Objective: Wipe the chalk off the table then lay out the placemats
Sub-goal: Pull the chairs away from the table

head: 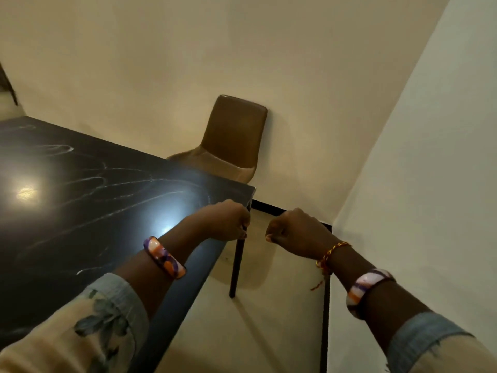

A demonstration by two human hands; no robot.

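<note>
- Sleeves fill the bottom of the view: a cream floral sleeve [88, 329] with a pale blue cuff on the left arm, and a matching blue-cuffed sleeve [430, 343] on the right.
- Fingers of the left hand [227, 220] are curled in together at the near corner of the table, seemingly closed around the top of the table leg [238, 261]; whether they truly grip it I cannot tell.
- Fingers of the right hand [294, 232] are folded into a loose fist, hanging in the air just beside the left hand and off the table's edge; nothing shows inside it.
- Outward from the hands, a purple-and-orange bangle [164, 257] sits on the left wrist.
- On the right wrist there is a red-and-yellow thread [329, 255], with a second bangle [368, 290] behind it.
- Chalk marks [113, 181], pale loops and streaks, are still spread across the dark table [67, 224], which stretches away to the left with a bright glare on its top.
- Beyond the table's far corner a brown chair [232, 138] stands against the cream wall [295, 63].
- Placemats are nowhere to be seen from where I stand.
</note>
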